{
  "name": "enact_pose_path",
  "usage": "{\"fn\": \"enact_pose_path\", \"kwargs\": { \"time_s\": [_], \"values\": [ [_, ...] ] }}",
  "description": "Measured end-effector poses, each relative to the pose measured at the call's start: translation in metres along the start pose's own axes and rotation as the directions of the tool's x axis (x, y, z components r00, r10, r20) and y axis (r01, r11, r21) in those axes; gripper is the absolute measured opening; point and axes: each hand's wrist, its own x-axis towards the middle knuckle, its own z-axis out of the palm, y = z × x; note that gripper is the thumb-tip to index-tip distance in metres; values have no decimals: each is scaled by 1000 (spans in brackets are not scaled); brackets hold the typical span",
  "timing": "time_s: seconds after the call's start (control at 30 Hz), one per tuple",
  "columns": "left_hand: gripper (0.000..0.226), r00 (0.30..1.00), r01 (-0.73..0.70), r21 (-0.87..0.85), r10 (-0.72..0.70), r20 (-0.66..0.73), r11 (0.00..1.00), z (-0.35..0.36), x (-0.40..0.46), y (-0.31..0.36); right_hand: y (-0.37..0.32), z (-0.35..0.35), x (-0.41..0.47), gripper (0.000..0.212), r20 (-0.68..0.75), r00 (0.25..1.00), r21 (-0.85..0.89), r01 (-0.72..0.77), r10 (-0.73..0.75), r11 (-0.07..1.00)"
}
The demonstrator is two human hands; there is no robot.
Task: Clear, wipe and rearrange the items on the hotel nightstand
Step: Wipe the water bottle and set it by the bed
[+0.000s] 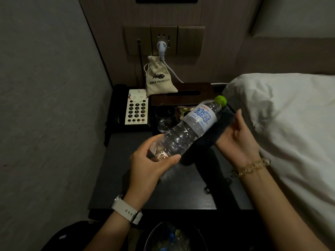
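Holding a bottle (188, 127) over the bench (174, 185), we have our left hand (148, 165) wrapped round its clear base, thumb on the near side and fingers over the top. It lies tilted, its green cap (220, 100) pointing up and away toward the bed (282, 124), its white and blue label facing us. Our right hand (235, 138) is closed on a dark cloth (217, 131) pressed against the far underside of the bottle, beneath the label; a beaded bracelet (251, 167) circles that wrist, and a white watch (126, 209) circles the left. Behind the bottle, at the back of the bench, stand a glass (164, 117), a phone (136, 107) with a white keypad panel to its left, and a dark tissue box (183, 95) behind it. A drawstring bag (159, 78) leans against the wall, resting partly on the box and the phone. A plug (161, 47) sits in the wall socket above the bag, its cord running down behind the box. The near half of the bench is bare and faintly glossy. Below its front edge, a bin (174, 236) shows with scraps inside.
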Motion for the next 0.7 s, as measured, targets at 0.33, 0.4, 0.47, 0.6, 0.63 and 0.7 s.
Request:
{"fn": "enact_pose_path", "kwargs": {
  "time_s": [0.33,0.4,0.47,0.6,0.63,0.7],
  "values": [
    [49,919,317,-251,-230,320,915,21,-8,1,9,3,-2,57,38,999,22,-13,12,1000],
    [53,870,439,-345,-297,395,830,25,-8,5,11,4,-3,67,36,999,29,-29,28,999],
    [57,788,591,-415,-386,479,692,25,-5,11,14,5,-3,61,50,996,11,-69,68,998],
    [78,550,835,-472,-464,694,283,23,0,13,22,8,-5,54,86,990,-14,-107,108,994],
    [79,506,859,-475,-455,733,190,22,0,12,24,10,-5,59,95,989,-29,-112,114,993],
    [80,445,882,-471,-388,807,33,22,-1,10,29,10,-5,63,109,984,-36,-136,140,990]
  ]
}}
